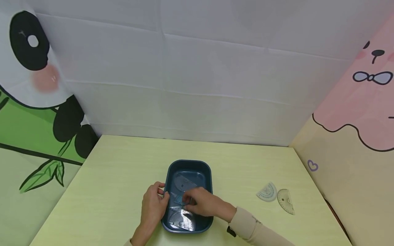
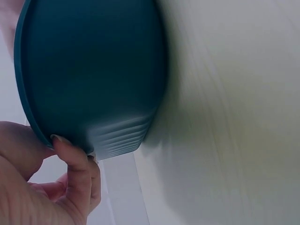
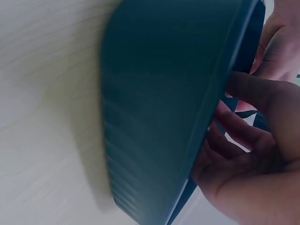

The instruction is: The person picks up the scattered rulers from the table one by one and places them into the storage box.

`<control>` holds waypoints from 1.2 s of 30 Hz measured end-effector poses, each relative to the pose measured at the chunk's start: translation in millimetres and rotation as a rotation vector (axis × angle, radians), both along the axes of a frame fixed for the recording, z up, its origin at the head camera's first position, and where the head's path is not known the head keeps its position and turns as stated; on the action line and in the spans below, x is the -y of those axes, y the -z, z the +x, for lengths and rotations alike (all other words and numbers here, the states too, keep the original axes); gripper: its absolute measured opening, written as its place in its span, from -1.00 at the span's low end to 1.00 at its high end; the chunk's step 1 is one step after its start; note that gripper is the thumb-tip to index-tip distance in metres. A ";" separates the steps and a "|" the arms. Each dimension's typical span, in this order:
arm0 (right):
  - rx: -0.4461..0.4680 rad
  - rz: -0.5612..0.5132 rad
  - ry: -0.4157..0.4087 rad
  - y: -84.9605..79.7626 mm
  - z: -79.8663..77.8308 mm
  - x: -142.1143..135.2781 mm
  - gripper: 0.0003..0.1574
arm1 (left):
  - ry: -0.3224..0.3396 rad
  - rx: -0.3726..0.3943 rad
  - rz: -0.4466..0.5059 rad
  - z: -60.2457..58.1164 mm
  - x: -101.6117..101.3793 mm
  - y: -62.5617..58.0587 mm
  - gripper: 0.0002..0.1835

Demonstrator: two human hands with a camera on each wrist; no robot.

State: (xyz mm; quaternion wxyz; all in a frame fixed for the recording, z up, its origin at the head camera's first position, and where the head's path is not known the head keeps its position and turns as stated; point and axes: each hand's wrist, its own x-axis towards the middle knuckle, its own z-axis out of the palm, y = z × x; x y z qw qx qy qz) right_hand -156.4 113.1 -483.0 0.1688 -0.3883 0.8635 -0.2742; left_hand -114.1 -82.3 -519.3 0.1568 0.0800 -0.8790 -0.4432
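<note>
A dark blue plastic bin (image 1: pixel 170 170) stands on the table with several clear protractors inside. One clear protractor (image 1: pixel 182 220) glints at the bin's near end, and another (image 1: pixel 183 183) lies further back. My left hand (image 1: pixel 154 205) grips the bin's left rim between thumb and fingers. Over the right rim, my right hand (image 1: pixel 205 204) reaches into the bin with bent fingers, close to a bluish clear piece (image 1: pixel 178 199). In the right wrist view, the rim partly hides the fingertips (image 3: pixel 236 86), so whether they pinch anything is unclear.
To the right of the bin, a bluish clear protractor (image 1: pixel 267 192) and a clear protractor (image 1: pixel 286 201) lie side by side on the pale yellow table (image 1: pixel 123 160). White cloth (image 1: pixel 197 68) hangs behind the table, with printed panels at both sides.
</note>
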 end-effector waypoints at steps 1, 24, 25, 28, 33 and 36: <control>0.002 -0.010 0.006 -1.0 -0.3 -0.9 -0.81 | -0.001 0.001 0.000 0.0 0.2 -0.1 -0.74; -0.040 -0.176 0.071 -13.2 -4.8 -30.1 -0.70 | -0.011 -0.006 -0.001 -0.9 0.4 3.3 -0.75; -0.047 -0.182 0.077 -13.7 -5.3 -32.4 -0.70 | -0.011 -0.004 0.001 -0.8 0.4 3.2 -0.74; -0.062 -0.200 0.096 -14.8 -6.3 -39.2 -0.70 | -0.012 -0.002 0.005 -0.8 0.3 3.0 -0.74; -0.099 -0.221 0.143 -15.6 -8.3 -51.8 -0.68 | -0.012 -0.010 0.006 -0.8 -0.2 2.6 -0.74; -0.111 -0.235 0.175 -16.1 -9.1 -59.3 -0.70 | -0.011 -0.011 0.006 -0.9 -0.5 2.5 -0.74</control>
